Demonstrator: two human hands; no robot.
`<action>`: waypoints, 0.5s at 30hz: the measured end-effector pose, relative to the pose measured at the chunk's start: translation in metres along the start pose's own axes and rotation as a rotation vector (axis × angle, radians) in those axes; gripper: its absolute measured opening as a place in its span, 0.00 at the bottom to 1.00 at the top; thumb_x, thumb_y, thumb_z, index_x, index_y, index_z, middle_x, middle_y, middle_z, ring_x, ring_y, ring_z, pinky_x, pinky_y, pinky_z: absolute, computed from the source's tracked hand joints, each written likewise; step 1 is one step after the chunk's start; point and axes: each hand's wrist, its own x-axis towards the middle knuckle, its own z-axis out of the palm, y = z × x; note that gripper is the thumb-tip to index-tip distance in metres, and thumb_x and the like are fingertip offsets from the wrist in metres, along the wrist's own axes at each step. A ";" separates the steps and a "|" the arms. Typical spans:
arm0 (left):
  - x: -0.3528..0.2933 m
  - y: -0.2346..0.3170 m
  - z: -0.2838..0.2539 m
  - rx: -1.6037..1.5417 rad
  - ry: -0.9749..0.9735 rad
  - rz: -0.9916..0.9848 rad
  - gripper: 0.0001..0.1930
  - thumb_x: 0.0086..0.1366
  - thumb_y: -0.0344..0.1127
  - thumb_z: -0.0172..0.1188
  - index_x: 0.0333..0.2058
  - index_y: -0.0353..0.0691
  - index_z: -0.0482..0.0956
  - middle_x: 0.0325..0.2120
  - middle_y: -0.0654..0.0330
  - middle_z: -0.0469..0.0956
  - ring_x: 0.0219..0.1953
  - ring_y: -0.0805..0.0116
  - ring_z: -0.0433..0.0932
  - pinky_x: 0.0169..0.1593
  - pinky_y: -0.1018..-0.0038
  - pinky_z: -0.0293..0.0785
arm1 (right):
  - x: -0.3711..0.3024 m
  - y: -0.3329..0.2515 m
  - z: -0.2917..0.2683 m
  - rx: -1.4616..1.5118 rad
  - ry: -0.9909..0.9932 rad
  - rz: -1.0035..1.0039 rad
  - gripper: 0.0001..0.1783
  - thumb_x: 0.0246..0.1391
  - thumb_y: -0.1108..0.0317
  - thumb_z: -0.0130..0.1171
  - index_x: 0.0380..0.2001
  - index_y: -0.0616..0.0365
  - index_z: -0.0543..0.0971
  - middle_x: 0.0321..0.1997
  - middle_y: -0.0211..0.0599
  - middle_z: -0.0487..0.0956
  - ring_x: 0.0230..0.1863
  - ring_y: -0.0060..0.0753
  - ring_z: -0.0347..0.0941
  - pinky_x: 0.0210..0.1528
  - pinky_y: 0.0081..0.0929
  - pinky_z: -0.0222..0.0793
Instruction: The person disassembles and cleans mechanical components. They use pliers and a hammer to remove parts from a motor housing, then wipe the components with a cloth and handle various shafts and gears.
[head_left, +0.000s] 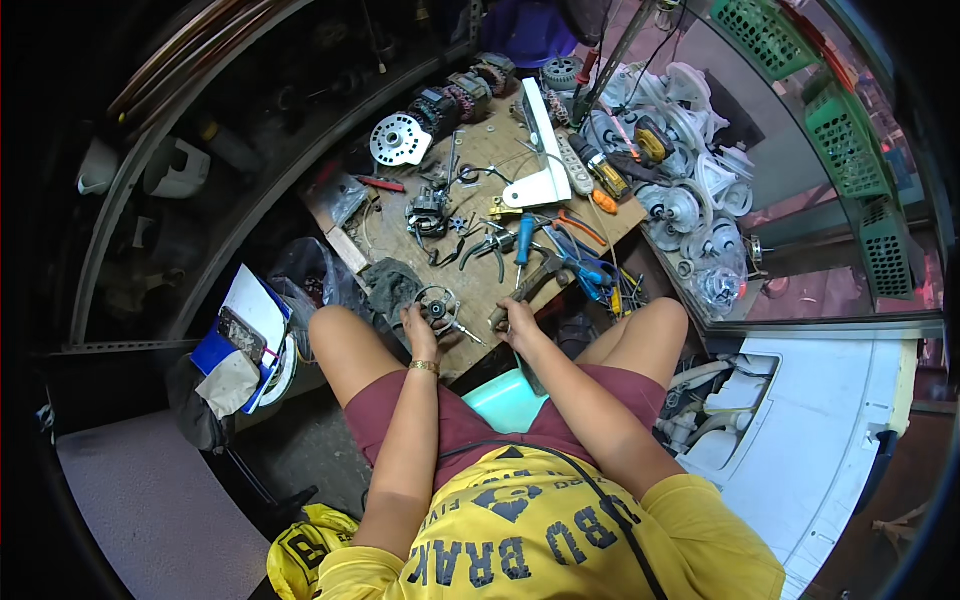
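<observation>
At the near edge of the wooden workbench [395, 225], my left hand [421, 336] is closed on a round, open-framed metal motor part [437, 309]. A thin shaft-like piece points from it toward the lower right. My right hand [516, 320] is wrapped around the handle of a hammer [545, 272], whose dark head points away from me. A dark grey rag [392, 287] lies just beyond my left hand. The blue-handled screwdriver [524, 240] rests close to the hammer head, with black-handled pliers [488, 249] to its left.
Motor stators [437, 110] and a perforated metal disc [400, 140] stand at the back. White plastic parts [690, 205] are heaped at right. A yellow power tool [608, 177] and orange-handled pliers [582, 228] lie nearer. A turquoise basin [507, 402] sits between my legs.
</observation>
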 end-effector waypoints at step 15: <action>0.026 -0.024 -0.027 -0.210 0.072 0.041 0.12 0.72 0.46 0.43 0.44 0.46 0.68 0.35 0.59 0.71 0.35 0.63 0.77 0.26 0.68 0.78 | 0.066 -0.004 0.024 0.242 0.281 -0.066 0.14 0.59 0.55 0.52 0.42 0.49 0.65 0.33 0.36 0.69 0.30 0.36 0.66 0.44 0.56 0.68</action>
